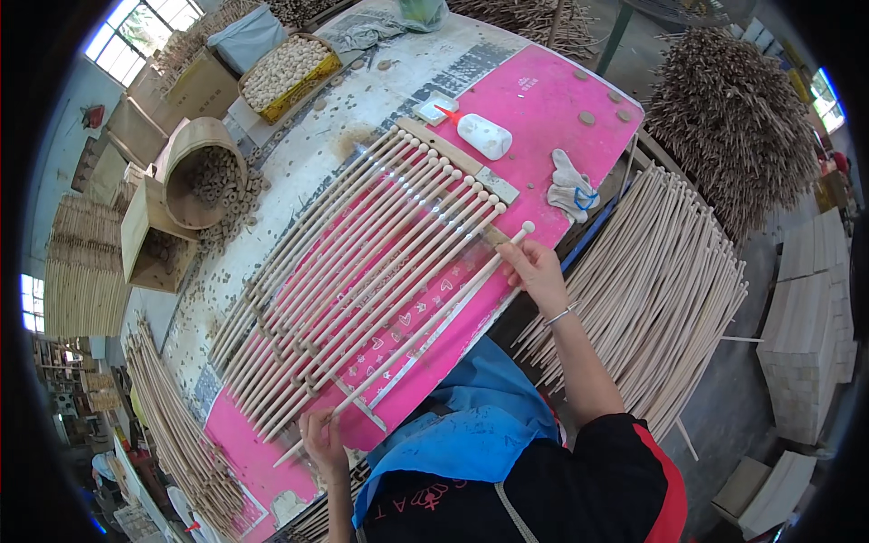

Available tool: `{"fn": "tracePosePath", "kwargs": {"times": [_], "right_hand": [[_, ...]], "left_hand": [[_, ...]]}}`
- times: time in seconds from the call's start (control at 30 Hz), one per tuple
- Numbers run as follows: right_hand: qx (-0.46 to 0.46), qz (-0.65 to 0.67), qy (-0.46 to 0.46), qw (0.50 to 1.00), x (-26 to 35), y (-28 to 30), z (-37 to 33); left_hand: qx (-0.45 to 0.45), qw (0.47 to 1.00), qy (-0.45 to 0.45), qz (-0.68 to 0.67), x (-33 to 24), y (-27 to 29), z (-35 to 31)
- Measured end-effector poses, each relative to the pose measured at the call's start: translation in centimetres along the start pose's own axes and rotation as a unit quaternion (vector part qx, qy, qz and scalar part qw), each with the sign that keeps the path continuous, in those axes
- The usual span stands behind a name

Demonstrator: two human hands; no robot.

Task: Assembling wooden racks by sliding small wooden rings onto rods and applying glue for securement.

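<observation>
A long wooden rod with a round ball on its end (425, 329) lies slantwise across the near edge of the pink-topped table. Close to the ball, my right hand (536, 273) pinches the rod between thumb and fingers. My left hand (324, 443) is closed around its lower part, near the tapered tip. Beyond it, a row of similar ball-ended rods (362, 281) lies side by side, their balls lined up along a wooden strip (453, 154). Small brown rings (308, 348) sit on the lower parts of several rods.
Past the strip are a white glue bottle (484, 136) with a red tip, a small white tray (436, 108) and a white glove (570, 186). A yellow basket of wooden balls (323, 69) and a wooden tub (201, 136) spilling rings stand far left. Bundled sticks (647, 271) lie right.
</observation>
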State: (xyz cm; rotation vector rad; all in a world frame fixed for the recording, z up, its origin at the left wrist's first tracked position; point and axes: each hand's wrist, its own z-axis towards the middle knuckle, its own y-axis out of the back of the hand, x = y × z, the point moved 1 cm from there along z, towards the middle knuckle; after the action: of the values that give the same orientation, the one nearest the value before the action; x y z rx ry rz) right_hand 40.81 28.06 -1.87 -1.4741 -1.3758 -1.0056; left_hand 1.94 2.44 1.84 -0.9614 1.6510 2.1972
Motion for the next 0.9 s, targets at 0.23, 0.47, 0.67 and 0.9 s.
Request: {"fn": "tracePosePath", "kwargs": {"times": [0.23,0.47,0.67,0.9], "right_hand": [[-0.074,-0.232,0.142,0.959,0.2,0.6,-0.1],[-0.120,-0.306,0.259,0.908,0.7,-1.0,0.0],[-0.091,-0.384,0.339,0.854,0.5,-1.5,1.5],[-0.084,-0.315,0.341,0.882,0.6,-1.2,1.2]], "left_hand": [[-0.024,0.997,-0.044,0.056,0.2,-2.3,0.9],[-0.042,0.994,-0.061,0.085,-0.6,-2.8,1.4],[-0.030,0.994,-0.036,0.100,-0.8,-2.7,1.5],[-0.102,0.986,-0.062,0.113,-1.5,-1.8,4.2]]}}
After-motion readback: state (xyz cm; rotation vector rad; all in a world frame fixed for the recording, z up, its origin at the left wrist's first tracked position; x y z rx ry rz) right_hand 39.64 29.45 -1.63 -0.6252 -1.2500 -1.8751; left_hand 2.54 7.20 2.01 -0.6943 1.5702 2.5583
